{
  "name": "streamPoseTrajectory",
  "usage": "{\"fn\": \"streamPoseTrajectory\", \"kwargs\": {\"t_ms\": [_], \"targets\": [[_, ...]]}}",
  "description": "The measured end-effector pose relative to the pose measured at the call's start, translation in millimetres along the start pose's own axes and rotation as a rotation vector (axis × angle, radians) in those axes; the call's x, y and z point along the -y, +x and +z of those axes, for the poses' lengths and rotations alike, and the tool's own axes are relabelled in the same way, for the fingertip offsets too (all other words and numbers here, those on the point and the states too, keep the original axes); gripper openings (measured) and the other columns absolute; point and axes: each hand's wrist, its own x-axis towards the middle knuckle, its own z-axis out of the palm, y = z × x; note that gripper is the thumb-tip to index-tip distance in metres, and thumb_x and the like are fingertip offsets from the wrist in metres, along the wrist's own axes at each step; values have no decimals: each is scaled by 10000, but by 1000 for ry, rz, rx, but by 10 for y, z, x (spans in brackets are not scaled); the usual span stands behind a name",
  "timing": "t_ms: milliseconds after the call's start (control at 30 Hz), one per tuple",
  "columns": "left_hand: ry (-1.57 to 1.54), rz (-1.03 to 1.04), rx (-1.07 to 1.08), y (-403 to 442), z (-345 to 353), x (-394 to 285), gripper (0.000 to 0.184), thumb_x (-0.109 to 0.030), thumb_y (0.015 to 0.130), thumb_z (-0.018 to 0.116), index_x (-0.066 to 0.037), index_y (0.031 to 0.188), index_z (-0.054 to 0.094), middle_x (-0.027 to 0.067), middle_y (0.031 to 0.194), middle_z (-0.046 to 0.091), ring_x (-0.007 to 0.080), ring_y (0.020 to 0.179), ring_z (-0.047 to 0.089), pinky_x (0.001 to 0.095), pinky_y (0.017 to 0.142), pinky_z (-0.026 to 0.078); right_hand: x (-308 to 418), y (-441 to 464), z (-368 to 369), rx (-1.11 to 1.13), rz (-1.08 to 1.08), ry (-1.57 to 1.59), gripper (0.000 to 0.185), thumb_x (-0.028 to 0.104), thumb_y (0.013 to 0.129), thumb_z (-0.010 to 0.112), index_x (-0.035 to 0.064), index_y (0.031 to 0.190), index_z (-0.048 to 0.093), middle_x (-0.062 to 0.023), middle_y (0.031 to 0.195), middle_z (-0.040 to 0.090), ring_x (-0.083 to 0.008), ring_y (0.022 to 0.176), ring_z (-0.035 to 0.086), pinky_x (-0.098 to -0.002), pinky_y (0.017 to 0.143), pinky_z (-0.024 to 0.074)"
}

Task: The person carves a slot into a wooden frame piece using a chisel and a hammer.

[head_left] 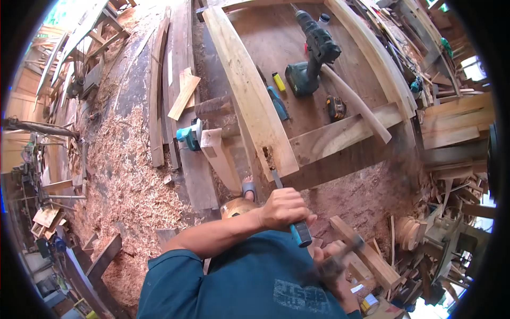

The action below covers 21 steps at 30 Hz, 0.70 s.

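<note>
My left hand is wrapped around a chisel with a blue and black handle. The chisel blade reaches the end of a long pale wooden beam, close to a rough-edged mortise cut in it. Near my chest, to the right of the chisel handle, my right hand grips a hammer. Motion blurs the hammer, so its shape is unclear.
On the panel inside the frame lie a green-black cordless drill, a yellow lighter-like item, a blue-handled tool, a yellow-black tape measure and a rounded wooden handle. A teal power tool sits left. Shavings cover the floor.
</note>
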Motion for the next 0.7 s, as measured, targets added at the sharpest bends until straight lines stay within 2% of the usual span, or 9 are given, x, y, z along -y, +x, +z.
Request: {"fn": "streamPoseTrajectory", "kwargs": {"t_ms": [33, 67, 167, 233, 433, 467, 567, 600, 700], "targets": [[7, -8, 3, -21, 13, -19, 266, -202, 795, 802, -119, 681, 577, 3, 632, 536, 191, 563, 536, 343, 517, 396, 24, -35, -22, -25, -73, -35, 175, -15, 770, 659, 91, 758, 521, -109, 603, 518, -319, 525, 582, -404, 502, 454], [14, -5, 8, -10, 29, 1, 265, -209, 795, 799, -120, 683, 577, 4, 635, 537, 191, 566, 535, 344, 519, 397, -122, -210, 93, 210, 108, -367, 124, 16, 807, 654, 89, 767, 562, -108, 614, 558, -313, 538, 600, -410, 516, 469], [49, 31, 15, -25, 77, 44, 255, -225, 798, 788, -120, 689, 583, 1, 636, 513, 190, 569, 528, 340, 519, 396, -142, -65, 32, 93, 80, -1, 71, 70, 860, 660, 69, 798, 625, -84, 640, 616, -297, 529, 606, -392, 501, 466], [88, 47, 42, -76, 126, 21, 252, -226, 798, 788, -121, 691, 585, -2, 638, 502, 186, 569, 526, 336, 519, 396, -59, -62, 27, -20, 33, 30, 81, 106, 847, 713, 60, 866, 648, -28, 635, 608, -223, 500, 589, -355, 484, 456], [177, 186, 127, -261, 271, 73, 143, -230, 796, 723, -120, 832, 640, -23, 678, 495, 153, 600, 526, 311, 556, 409, -295, -199, 377, -42, 230, 362, 341, 192, 775, 837, 46, 1045, 689, 24, 558, 477, -116, 470, 491, -285, 481, 425], [202, 182, 151, -296, 299, 83, 175, -247, 783, 693, -125, 904, 655, -32, 701, 504, 145, 623, 534, 301, 576, 414, -348, -262, 410, -34, 259, 395, 364, 191, 785, 831, 28, 1077, 688, 3, 597, 520, -113, 501, 513, -282, 506, 445], [211, 197, 160, -259, 346, 59, 140, -244, 771, 700, -117, 812, 657, -28, 661, 502, 151, 578, 516, 307, 538, 403, -229, -171, 375, -46, 460, 393, 263, 64, 836, 749, -30, 1073, 689, 75, 675, 527, -41, 617, 488, -242, 565, 415], [228, 216, 189, -332, 384, 88, 167, -260, 784, 690, -132, 889, 666, -33, 689, 504, 143, 612, 522, 300, 573, 410, -423, -301, 540, -144, 281, 362, 281, 67, 861, 730, -42, 1113, 672, 42, 736, 584, -55, 669, 538, -252, 603, 451], [305, 269, 307, -560, 553, 181, 231, -266, 808, 660, -143, 1004, 659, -43, 768, 541, 129, 682, 541, 300, 638, 425, -789, -514, 670, -35, 347, 336, 284, 48, 893, 695, -49, 1157, 650, -14, 810, 643, -83, 723, 592, -273, 649, 491]]}}
